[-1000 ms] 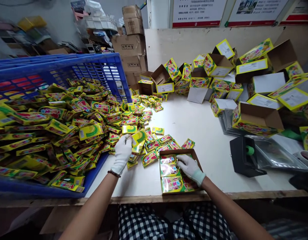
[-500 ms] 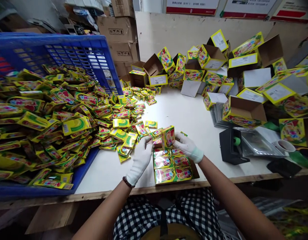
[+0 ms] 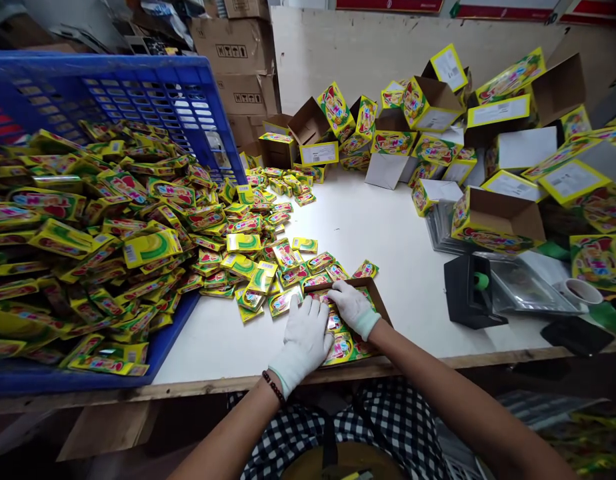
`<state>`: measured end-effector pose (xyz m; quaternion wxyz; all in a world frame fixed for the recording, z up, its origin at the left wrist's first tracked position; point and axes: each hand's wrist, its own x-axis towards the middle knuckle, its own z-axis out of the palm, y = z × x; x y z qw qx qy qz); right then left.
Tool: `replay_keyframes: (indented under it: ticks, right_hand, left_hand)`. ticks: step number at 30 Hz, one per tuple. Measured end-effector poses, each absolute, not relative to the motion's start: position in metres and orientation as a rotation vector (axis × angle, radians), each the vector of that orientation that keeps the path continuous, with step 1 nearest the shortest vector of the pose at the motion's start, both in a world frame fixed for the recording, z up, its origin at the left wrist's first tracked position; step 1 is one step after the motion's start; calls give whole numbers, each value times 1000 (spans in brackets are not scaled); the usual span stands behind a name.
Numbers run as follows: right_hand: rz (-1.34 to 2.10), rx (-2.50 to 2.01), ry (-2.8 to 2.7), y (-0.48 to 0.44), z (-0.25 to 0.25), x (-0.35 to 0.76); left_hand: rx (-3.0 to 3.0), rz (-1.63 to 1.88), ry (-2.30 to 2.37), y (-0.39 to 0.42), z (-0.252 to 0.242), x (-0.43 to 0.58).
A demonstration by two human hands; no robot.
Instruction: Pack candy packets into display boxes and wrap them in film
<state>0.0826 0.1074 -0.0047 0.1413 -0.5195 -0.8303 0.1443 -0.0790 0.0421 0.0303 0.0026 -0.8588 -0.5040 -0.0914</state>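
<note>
My left hand (image 3: 305, 339), in a white glove, lies over the left side of an open carton (image 3: 381, 305), its fingers stretched out across the packs inside. My right hand (image 3: 354, 308), gloved too, rests on the same packs from the right, fingers laid flat and pointing left. Under and between the hands, small yellow-green candy packs (image 3: 339, 348) lie in rows in the carton. Its brown inner wall shows at the back and right. Both sets of fingertips are partly hidden. Loose packs (image 3: 287, 301) lie just beyond the carton's left back corner.
A blue crate (image 3: 208, 113), tipped toward the table (image 3: 348, 220), spills a large heap of packs (image 3: 153, 253) on the left. Several open display cartons (image 3: 498, 220) are piled at the back right. A black tape dispenser (image 3: 468, 293) and clear plastic sheets (image 3: 518, 287) lie on the right.
The pack held upright over the carton is no longer seen raised. Both hands have come down onto the packs, the left moving right and nearer, the right moving left.
</note>
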Motion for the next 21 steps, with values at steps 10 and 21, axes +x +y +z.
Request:
replay_keyframes:
  ticks: [10,21]
  right_hand:
    - [358,-1288,-2323,96,-22,95]
    - [141,-1389,-2786,92,0,79]
  left_hand:
    - [-2836,-341,-1555,17,35,-82]
    - [-2749,-492,-1643,9,31,-80]
